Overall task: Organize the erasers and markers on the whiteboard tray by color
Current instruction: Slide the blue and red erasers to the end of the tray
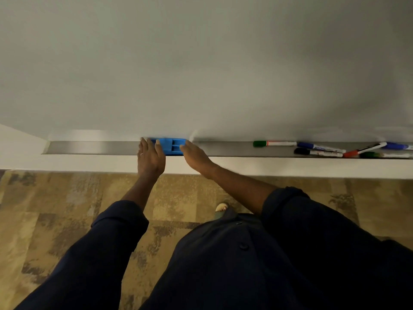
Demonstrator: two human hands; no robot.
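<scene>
Sitting in the tray (93,147) at centre frame, the blue eraser (171,147) looks light and stiff, probably best gripped by its short ends. The left hand (150,156) and right hand (194,154) press flat against those ends, fingers straight, not curled. Markers (321,149) lie far right, partly cut off; their colours partly blur.

An office or classroom: a wall-mounted whiteboard (201,63) with a metal tray (89,147) holding dry-erase markers (321,148), above patterned commercial carpet tiles (55,209)
</scene>
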